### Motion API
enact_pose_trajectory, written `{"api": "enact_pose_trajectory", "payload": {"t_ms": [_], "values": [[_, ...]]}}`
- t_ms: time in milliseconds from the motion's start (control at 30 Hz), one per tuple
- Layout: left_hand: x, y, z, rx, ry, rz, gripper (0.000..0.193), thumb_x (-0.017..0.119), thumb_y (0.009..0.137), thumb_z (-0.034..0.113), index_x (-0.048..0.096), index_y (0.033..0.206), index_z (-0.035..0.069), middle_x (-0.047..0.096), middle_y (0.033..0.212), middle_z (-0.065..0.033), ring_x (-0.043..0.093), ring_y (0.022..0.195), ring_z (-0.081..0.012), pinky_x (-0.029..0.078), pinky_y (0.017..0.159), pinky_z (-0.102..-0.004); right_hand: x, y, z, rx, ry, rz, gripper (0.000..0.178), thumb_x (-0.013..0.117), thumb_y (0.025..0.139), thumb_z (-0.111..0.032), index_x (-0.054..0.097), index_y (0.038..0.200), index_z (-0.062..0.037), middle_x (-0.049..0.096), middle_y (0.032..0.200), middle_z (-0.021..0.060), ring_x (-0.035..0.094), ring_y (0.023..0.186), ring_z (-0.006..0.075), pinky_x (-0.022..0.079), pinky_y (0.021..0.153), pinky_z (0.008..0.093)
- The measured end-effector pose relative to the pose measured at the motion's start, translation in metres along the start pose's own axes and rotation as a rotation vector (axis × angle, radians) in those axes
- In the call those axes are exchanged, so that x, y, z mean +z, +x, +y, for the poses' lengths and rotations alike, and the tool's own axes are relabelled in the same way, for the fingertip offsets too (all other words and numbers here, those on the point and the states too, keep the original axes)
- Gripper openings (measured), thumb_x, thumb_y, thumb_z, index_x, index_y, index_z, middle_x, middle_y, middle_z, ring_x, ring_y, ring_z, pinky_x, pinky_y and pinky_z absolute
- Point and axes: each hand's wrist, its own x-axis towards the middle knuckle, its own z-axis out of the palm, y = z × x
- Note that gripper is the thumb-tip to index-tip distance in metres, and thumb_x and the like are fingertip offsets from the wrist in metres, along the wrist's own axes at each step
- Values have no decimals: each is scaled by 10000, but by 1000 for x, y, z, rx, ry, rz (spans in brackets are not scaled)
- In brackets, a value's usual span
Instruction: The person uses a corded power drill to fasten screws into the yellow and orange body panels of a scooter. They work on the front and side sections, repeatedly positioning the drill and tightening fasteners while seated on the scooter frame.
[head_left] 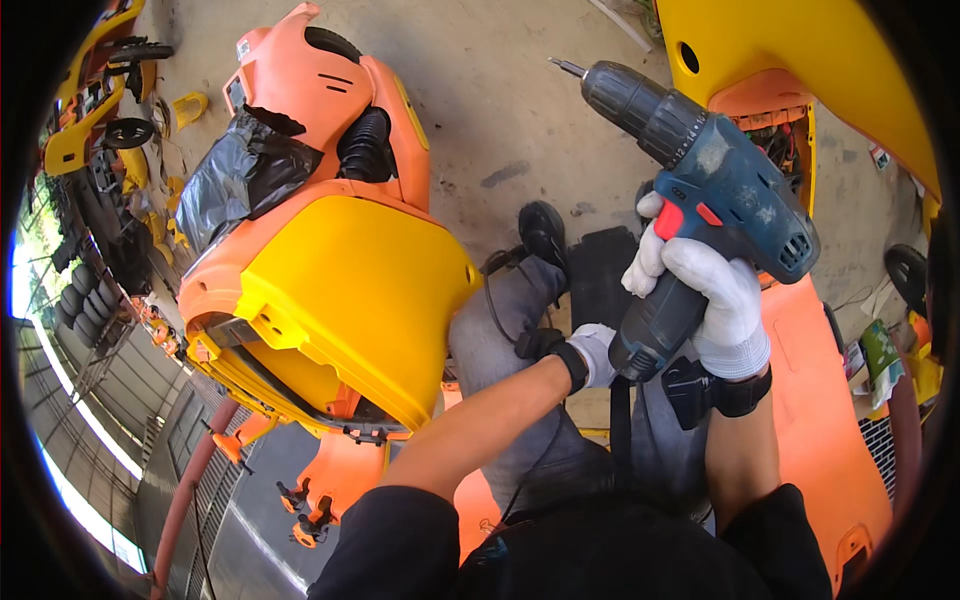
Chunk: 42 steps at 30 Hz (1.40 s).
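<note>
A blue and black cordless drill (745, 190) with a bit in its chuck is raised before me, its tip toward the upper left. My right hand (722, 295), in a white knitted glove, is closed round its grip, with fingers by the red trigger. Close beside the drill's black battery base (655, 330) is my left hand (597, 352), also gloved in white. Its fingers are hidden behind the base, so I cannot tell whether they touch it. To my left stands an orange scooter-like body (310, 85) with a yellow panel (350, 275) on it.
Black plastic sheeting (245, 175) covers part of the orange body. Another yellow panel (830, 60) leans in at the upper right, above exposed wiring (775, 145). An orange panel (815, 400) lies along my right side. Yellow parts and wheels (130, 133) crowd the far left.
</note>
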Motion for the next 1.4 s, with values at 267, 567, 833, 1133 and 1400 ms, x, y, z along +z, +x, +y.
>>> {"api": "enact_pose_trajectory", "payload": {"t_ms": [267,567,833,1133,1400], "values": [[-23,-8,42,42,-20,-305,278,646,822,331,706,1003,129,710,998,-138,672,957,-325,529,818,-393,-3,8,23,52,-79,-1,458,587,825,-141,476,1205,88,562,759,92,587,695,200,520,725,370],[-22,17,85,6,-501,-336,303,688,787,335,699,1007,127,705,1008,-134,662,961,-318,521,833,-386,-18,4,46,81,-75,-27,459,587,832,-137,480,1215,91,583,746,100,589,683,203,519,723,361],[-63,51,80,23,-615,-302,334,725,755,338,693,1009,125,701,1017,-130,653,965,-312,513,846,-380,-26,24,40,38,-116,-87,461,589,848,-154,479,1224,90,592,759,93,585,712,189,510,744,344],[-130,75,95,104,-405,-268,375,767,720,342,686,1013,122,696,1028,-125,643,970,-304,505,860,-374,-27,33,49,-104,-169,-163,500,584,847,-150,452,1259,102,577,776,87,580,709,188,514,732,346],[-207,56,230,-177,237,241,291,653,888,158,643,1116,-22,703,1031,-152,649,933,-186,505,827,-300,-32,20,72,-300,-155,-250,391,564,914,-147,480,1242,48,578,833,78,572,759,173,484,772,312]]}}
